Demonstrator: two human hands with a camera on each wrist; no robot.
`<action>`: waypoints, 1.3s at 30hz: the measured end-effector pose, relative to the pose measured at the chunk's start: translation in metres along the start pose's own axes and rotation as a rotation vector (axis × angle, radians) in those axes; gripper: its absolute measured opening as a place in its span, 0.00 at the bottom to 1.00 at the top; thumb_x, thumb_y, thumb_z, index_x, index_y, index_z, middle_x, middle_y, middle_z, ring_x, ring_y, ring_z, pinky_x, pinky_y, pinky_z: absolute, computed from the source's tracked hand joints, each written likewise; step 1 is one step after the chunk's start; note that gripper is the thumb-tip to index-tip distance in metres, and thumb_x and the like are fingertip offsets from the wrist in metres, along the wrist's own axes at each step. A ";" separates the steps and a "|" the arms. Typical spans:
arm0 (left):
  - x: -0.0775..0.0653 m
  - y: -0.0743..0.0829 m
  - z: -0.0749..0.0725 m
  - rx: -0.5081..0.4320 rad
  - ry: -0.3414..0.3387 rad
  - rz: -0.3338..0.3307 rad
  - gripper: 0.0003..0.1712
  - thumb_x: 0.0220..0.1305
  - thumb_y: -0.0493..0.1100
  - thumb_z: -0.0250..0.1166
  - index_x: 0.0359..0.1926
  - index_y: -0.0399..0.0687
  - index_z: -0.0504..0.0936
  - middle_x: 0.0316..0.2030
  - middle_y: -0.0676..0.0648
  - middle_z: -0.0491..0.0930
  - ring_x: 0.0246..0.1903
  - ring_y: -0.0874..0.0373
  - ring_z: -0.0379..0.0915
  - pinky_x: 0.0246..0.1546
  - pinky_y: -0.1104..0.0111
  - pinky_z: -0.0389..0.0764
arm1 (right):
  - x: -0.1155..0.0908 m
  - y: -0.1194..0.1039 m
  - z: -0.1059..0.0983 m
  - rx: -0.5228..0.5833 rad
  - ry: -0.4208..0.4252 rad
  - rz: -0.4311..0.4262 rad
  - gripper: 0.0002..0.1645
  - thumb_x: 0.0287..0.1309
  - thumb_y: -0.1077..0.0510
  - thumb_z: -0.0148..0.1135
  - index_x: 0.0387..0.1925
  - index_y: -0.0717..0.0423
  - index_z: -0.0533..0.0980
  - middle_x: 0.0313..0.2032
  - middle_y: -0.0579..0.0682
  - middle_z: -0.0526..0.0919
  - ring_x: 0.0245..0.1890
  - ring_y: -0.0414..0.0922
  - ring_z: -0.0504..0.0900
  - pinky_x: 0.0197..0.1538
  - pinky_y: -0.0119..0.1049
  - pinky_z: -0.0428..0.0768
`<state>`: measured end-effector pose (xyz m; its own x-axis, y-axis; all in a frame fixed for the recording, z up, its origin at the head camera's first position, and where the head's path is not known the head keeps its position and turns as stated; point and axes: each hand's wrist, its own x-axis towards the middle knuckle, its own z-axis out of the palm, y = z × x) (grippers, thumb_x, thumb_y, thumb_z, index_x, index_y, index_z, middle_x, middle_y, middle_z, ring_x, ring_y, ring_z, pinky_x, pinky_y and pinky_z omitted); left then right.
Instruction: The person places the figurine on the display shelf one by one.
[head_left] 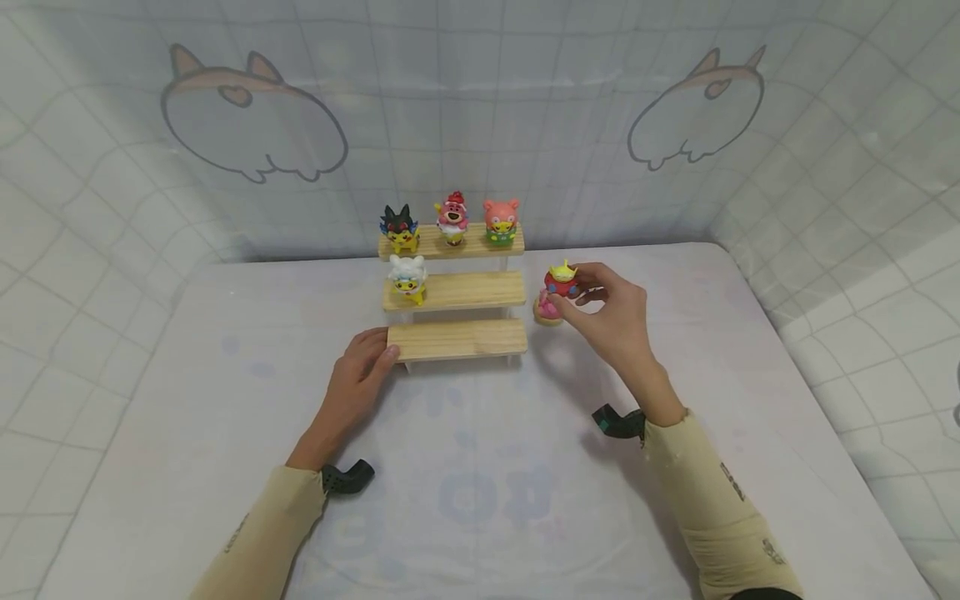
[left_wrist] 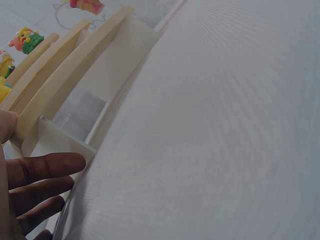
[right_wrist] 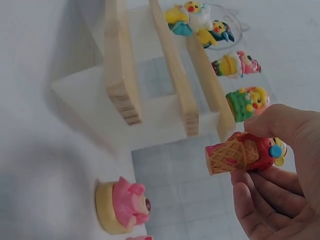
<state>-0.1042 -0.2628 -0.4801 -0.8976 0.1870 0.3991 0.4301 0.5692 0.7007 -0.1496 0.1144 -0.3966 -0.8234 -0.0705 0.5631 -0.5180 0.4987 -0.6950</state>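
Note:
My right hand pinches a cone-shaped figurine between thumb and fingers, just right of the tiered wooden stand. It has a waffle-patterned base, a red middle with blue spots and a yellow top. Beneath it a pink figurine on a tan round base sits on the table, partly hidden in the head view. At the stand's left end, my left hand touches the lowest plank. Its thumb lies at the plank's corner; the other fingers extend beside the white side support.
On the top plank stand a dark-hooded yellow figurine, a pink bear figurine and a pink-hooded figurine. A white-hooded yellow figurine occupies the middle plank's left end. Patterned curtain hangs behind the cloth-covered table.

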 end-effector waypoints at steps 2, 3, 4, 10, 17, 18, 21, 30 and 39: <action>0.000 0.000 0.000 -0.001 0.001 0.001 0.17 0.74 0.47 0.54 0.47 0.41 0.84 0.56 0.46 0.77 0.63 0.48 0.62 0.63 0.52 0.60 | 0.001 -0.002 0.002 0.000 0.001 -0.003 0.25 0.48 0.55 0.77 0.47 0.59 0.79 0.37 0.47 0.85 0.35 0.41 0.81 0.35 0.40 0.83; 0.000 0.000 0.000 -0.001 0.003 0.001 0.17 0.74 0.47 0.54 0.47 0.41 0.84 0.56 0.46 0.77 0.63 0.48 0.62 0.63 0.51 0.60 | 0.001 -0.004 0.004 0.004 0.003 -0.001 0.25 0.48 0.54 0.77 0.47 0.59 0.79 0.36 0.46 0.84 0.35 0.41 0.81 0.36 0.40 0.83; 0.000 0.000 0.000 -0.001 0.004 0.000 0.17 0.74 0.47 0.54 0.48 0.41 0.84 0.56 0.46 0.77 0.63 0.48 0.62 0.63 0.51 0.60 | 0.002 -0.006 0.005 0.008 0.003 -0.001 0.25 0.48 0.54 0.77 0.47 0.59 0.79 0.36 0.46 0.84 0.35 0.41 0.81 0.36 0.40 0.83; 0.000 -0.002 0.001 0.002 -0.001 0.001 0.17 0.74 0.47 0.54 0.49 0.41 0.83 0.56 0.47 0.77 0.63 0.49 0.62 0.63 0.52 0.61 | 0.008 -0.019 0.019 0.054 -0.022 -0.007 0.24 0.47 0.54 0.77 0.46 0.58 0.79 0.35 0.46 0.84 0.34 0.44 0.82 0.36 0.39 0.83; 0.000 -0.001 0.001 -0.003 -0.003 0.002 0.17 0.74 0.47 0.54 0.50 0.42 0.83 0.56 0.47 0.77 0.64 0.49 0.62 0.63 0.52 0.60 | 0.014 -0.032 0.039 0.113 -0.049 -0.022 0.23 0.47 0.56 0.77 0.45 0.58 0.79 0.35 0.47 0.84 0.35 0.42 0.81 0.36 0.44 0.83; 0.000 -0.001 0.001 -0.005 -0.004 0.002 0.17 0.74 0.47 0.54 0.50 0.42 0.83 0.56 0.47 0.77 0.64 0.48 0.62 0.63 0.51 0.60 | 0.015 -0.034 0.042 0.111 -0.051 -0.027 0.24 0.47 0.56 0.77 0.45 0.58 0.79 0.35 0.47 0.84 0.35 0.42 0.81 0.36 0.43 0.83; 0.000 0.000 0.001 -0.005 -0.006 0.000 0.17 0.74 0.47 0.54 0.50 0.41 0.83 0.56 0.46 0.77 0.64 0.48 0.61 0.63 0.51 0.60 | 0.018 -0.039 0.051 0.112 -0.054 -0.042 0.24 0.46 0.56 0.78 0.45 0.59 0.79 0.35 0.48 0.84 0.36 0.42 0.82 0.35 0.41 0.83; 0.000 0.000 0.001 0.002 -0.007 -0.007 0.17 0.74 0.47 0.54 0.50 0.40 0.83 0.56 0.45 0.77 0.64 0.48 0.62 0.63 0.50 0.60 | 0.015 -0.042 0.072 0.155 -0.086 -0.008 0.25 0.47 0.56 0.78 0.45 0.60 0.78 0.36 0.49 0.84 0.37 0.43 0.82 0.38 0.39 0.83; 0.000 0.002 0.000 -0.003 -0.007 -0.006 0.17 0.74 0.47 0.54 0.49 0.40 0.83 0.56 0.45 0.77 0.63 0.48 0.62 0.63 0.51 0.60 | 0.014 -0.039 0.077 0.147 -0.114 0.018 0.25 0.47 0.60 0.77 0.48 0.60 0.77 0.36 0.49 0.84 0.34 0.43 0.83 0.38 0.34 0.83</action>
<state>-0.1034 -0.2613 -0.4787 -0.9006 0.1892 0.3913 0.4254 0.5680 0.7045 -0.1585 0.0277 -0.3957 -0.8493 -0.1641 0.5018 -0.5245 0.3697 -0.7669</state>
